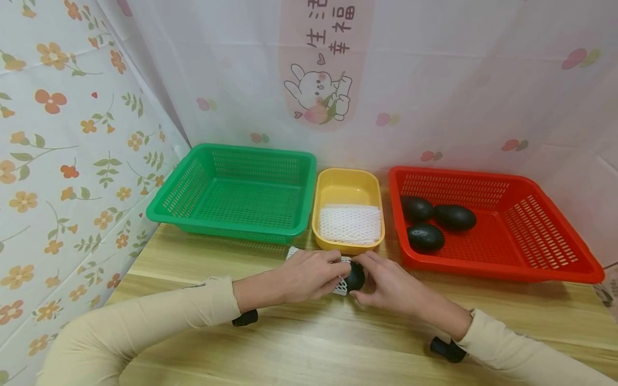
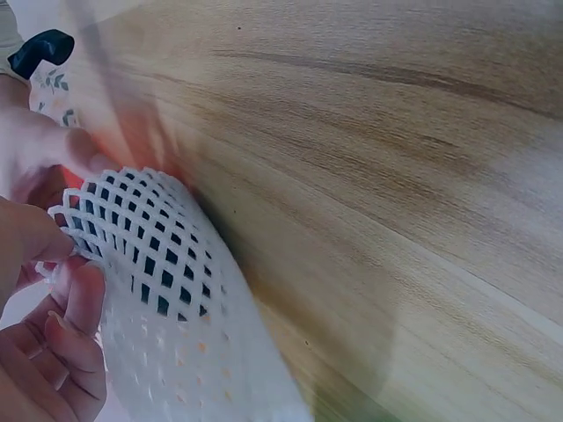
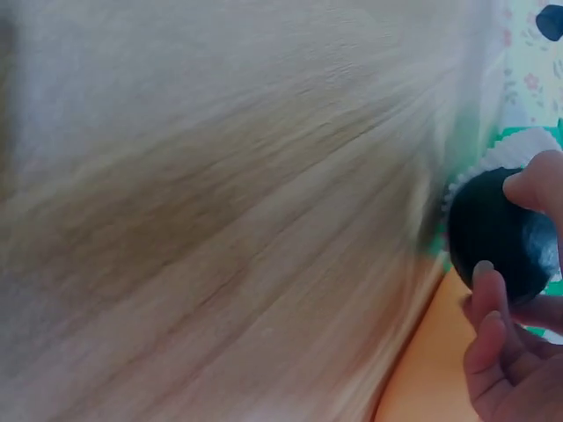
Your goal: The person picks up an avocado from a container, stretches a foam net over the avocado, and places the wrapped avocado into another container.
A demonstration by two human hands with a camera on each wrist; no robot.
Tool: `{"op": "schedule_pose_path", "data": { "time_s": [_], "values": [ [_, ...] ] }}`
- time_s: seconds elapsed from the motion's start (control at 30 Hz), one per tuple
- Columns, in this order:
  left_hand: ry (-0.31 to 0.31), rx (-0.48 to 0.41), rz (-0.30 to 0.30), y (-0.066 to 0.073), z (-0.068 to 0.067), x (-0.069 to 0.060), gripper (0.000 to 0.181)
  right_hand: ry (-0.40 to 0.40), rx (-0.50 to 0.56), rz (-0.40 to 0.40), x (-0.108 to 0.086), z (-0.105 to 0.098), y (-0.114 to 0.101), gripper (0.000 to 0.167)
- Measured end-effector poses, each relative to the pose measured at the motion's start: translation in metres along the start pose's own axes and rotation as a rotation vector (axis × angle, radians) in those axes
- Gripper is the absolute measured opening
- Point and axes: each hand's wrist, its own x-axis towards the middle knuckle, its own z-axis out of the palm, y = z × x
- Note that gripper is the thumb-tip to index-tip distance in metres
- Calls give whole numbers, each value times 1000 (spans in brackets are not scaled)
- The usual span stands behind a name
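A dark avocado [image 1: 355, 276] sits partly inside a white foam net sleeve [image 2: 158, 237] in front of the yellow basket. My left hand [image 1: 306, 274] pinches the sleeve near its mouth, the fingers curled at its edge. From the other side my right hand [image 1: 393, 284] grips the avocado's bare end between thumb and fingers. In the right wrist view that dark round end [image 3: 501, 233] shows smooth and bare, with the white net edge behind it. The sleeve's far end trails to the left under the left hand.
A green basket [image 1: 232, 230] stands back left with nothing seen in it. The yellow basket [image 1: 348, 248] holds white foam net sleeves [image 1: 350, 222]. In the red basket [image 1: 502, 271] at right lie several dark avocados [image 1: 426, 237]. A patterned cloth hangs behind.
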Motion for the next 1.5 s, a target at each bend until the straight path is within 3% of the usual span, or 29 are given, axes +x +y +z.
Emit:
{"op": "schedule_pose_path", "data": {
  "time_s": [0.33, 0.43, 0.57, 0.8, 1.03, 1.23, 1.33, 1.5],
  "values": [
    [30, -24, 33, 2, 2, -2, 6, 119, -146, -189, 0, 7, 3, 59],
    [53, -22, 35, 2, 2, -1, 8, 137, -151, -230, 2, 8, 5, 58],
    [55, -22, 25, 2, 2, -1, 9, 117, -76, -237, 4, 5, 6, 59],
    [40, -21, 5, 0, 2, -2, 9, 67, 208, -127, 4, -2, 7, 56],
    [32, -16, 15, -1, 2, -3, 8, -42, 298, 71, 5, -6, 9, 45],
    [31, -31, 17, -1, 3, -4, 9, -149, 473, 218, 6, -8, 8, 45],
    [36, -39, 19, 0, 3, -4, 9, -162, 540, 239, 6, -9, 7, 45],
    [51, -29, 27, 1, 4, -3, 8, -133, 560, 228, 5, -8, 5, 40]
  ]
}}
